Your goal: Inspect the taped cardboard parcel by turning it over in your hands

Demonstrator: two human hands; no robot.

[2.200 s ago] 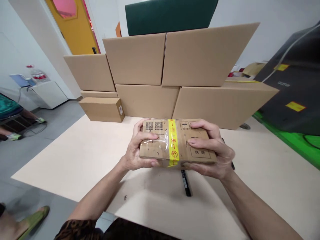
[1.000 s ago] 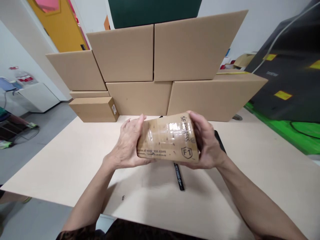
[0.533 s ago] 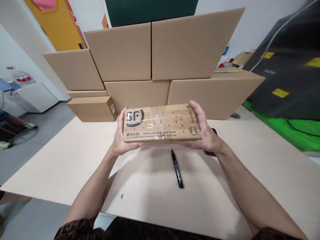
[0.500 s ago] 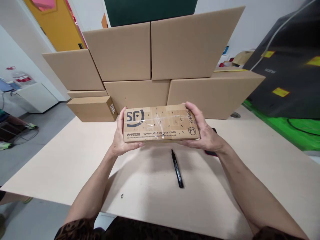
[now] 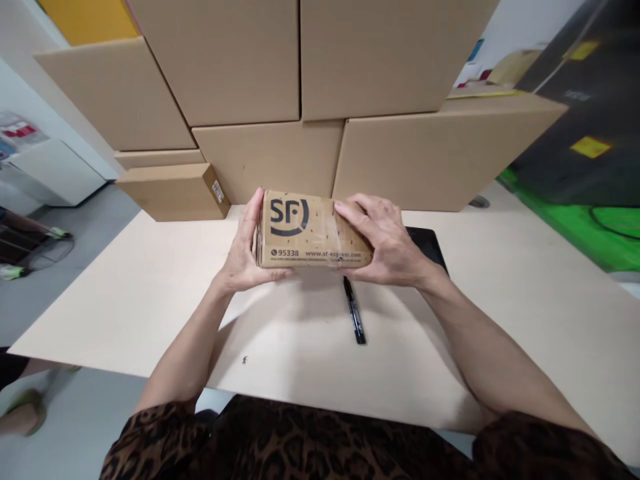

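Note:
Between my hands is a small brown cardboard box (image 5: 315,230), held above the table, with a dark SF logo, printed numbers and clear tape on its face. My left hand (image 5: 243,250) grips its left end, thumb along the bottom edge. My right hand (image 5: 383,237) wraps over the right part, fingers across the top and front, covering the print there. Below the box a black marker pen (image 5: 355,312) lies on the pale table (image 5: 300,373). A dark flat device (image 5: 429,247), perhaps a phone, is partly hidden behind my right hand.
Large plain cardboard boxes (image 5: 240,60) are stacked along the back of the table. A smaller carton (image 5: 173,193) stands at the back left. A dark cabinet-like object (image 5: 565,160) and green sheeting (image 5: 575,233) are on the right. Someone's foot (image 5: 23,413) shows at lower left.
My right hand has shifted from the box's right end inward over its face. The box has turned, showing its left end slightly, and the camera view has tilted down.

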